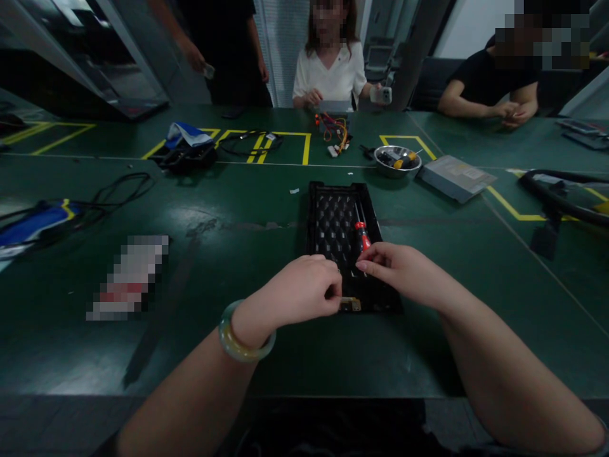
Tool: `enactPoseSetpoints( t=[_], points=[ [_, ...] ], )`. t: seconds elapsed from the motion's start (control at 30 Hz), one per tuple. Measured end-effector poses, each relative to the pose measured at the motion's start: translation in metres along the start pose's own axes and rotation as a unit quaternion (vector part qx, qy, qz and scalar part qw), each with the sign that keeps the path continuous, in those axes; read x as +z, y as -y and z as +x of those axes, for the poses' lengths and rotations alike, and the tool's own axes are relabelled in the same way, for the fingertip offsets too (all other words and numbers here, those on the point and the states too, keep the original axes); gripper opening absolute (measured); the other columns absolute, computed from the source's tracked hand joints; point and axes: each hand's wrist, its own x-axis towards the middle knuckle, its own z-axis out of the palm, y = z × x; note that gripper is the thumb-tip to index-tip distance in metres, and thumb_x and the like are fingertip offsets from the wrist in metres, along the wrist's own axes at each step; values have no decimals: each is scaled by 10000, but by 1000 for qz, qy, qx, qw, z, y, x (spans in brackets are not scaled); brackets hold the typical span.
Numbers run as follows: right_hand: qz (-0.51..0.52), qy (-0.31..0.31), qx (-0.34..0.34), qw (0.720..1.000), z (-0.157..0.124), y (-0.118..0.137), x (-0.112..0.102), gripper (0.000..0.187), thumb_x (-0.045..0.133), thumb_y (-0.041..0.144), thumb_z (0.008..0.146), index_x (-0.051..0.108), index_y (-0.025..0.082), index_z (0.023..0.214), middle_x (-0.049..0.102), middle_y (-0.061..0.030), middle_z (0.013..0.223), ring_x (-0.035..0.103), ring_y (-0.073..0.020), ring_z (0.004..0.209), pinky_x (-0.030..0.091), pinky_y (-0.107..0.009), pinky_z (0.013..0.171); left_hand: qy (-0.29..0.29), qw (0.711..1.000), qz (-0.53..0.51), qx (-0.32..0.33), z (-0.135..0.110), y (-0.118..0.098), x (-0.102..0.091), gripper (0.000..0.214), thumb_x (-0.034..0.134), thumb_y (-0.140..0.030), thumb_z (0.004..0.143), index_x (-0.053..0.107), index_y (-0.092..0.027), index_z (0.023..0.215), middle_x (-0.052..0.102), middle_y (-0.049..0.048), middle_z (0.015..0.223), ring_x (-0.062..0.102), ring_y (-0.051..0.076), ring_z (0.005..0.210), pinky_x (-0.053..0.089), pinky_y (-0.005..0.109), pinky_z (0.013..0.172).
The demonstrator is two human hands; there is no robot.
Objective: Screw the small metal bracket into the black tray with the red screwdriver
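Observation:
A black perforated tray-like part lies flat on the green table in front of me. My left hand, with a pale bangle on the wrist, is curled in a fist at the tray's near edge, its fingertips pinched beside a small brass-coloured piece. My right hand rests on the tray's near right corner with fingers pressed together around the handle end of a red-handled screwdriver, whose shaft points away across the tray.
A metal bowl with small parts, a grey flat drive and a bundle of coloured wires lie beyond the tray. Cables and a bag sit left. Three people stand or sit at the far side. A black hose lies right.

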Motion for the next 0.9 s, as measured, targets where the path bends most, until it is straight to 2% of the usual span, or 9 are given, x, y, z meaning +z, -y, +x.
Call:
enactPoseSetpoints(
  t=[0.2, 0.33, 0.47, 0.6, 0.7, 0.8, 0.9],
  points=[
    [16, 28, -21, 999, 0, -3, 2, 278, 624, 499, 839, 695, 244, 926, 610, 32, 695, 539, -103, 616, 361, -258, 564, 6, 1000, 16, 2, 1, -2, 1, 91, 640, -219, 784, 672, -198, 701, 642, 1, 769, 558, 169, 770, 429, 325, 773],
    [3, 70, -59, 996, -3, 0, 3, 210, 670, 433, 817, 718, 253, 913, 589, 46, 665, 513, -89, 585, 362, -249, 562, 1, 999, 32, -3, 0, -4, 2, 94, 635, -227, 795, 687, -204, 720, 650, 2, 779, 566, 172, 768, 429, 330, 761],
    [-34, 108, -129, 985, -5, 4, 9, 177, 708, 392, 794, 746, 283, 929, 658, 27, 805, 552, -101, 675, 395, -251, 623, -1, 999, 37, -3, -1, -2, 2, 103, 652, -275, 817, 716, -216, 762, 670, 1, 786, 586, 178, 794, 434, 332, 779],
    [-79, 101, -165, 978, -7, 9, 18, 148, 707, 365, 803, 748, 281, 917, 654, 16, 873, 571, -110, 734, 425, -254, 680, 0, 1000, -4, -5, -1, 8, -8, 232, 574, -378, 912, 740, -236, 830, 710, 1, 848, 616, 174, 830, 442, 323, 801],
    [-97, 83, -172, 977, -8, 12, 21, 112, 677, 315, 834, 754, 283, 908, 657, 17, 883, 589, -110, 759, 439, -260, 720, -94, 992, -27, -79, 1, 20, -15, 321, 471, -405, 970, 720, -221, 885, 716, 14, 891, 623, 174, 854, 453, 319, 788],
    [-104, 68, -172, 977, -9, 15, 23, 115, 655, 314, 850, 757, 272, 883, 658, 16, 871, 598, -110, 754, 446, -263, 711, -196, 969, -23, -149, 6, 33, -12, 313, 453, -388, 978, 699, -212, 899, 711, 21, 910, 622, 181, 875, 462, 330, 794],
    [-110, 51, -179, 976, -9, 17, 25, 134, 625, 304, 862, 749, 252, 867, 659, 6, 874, 603, -117, 755, 452, -272, 712, -224, 961, -13, -161, 12, 46, -2, 252, 494, -346, 959, 704, -212, 924, 710, 24, 933, 621, 186, 905, 467, 346, 844]
  ],
)
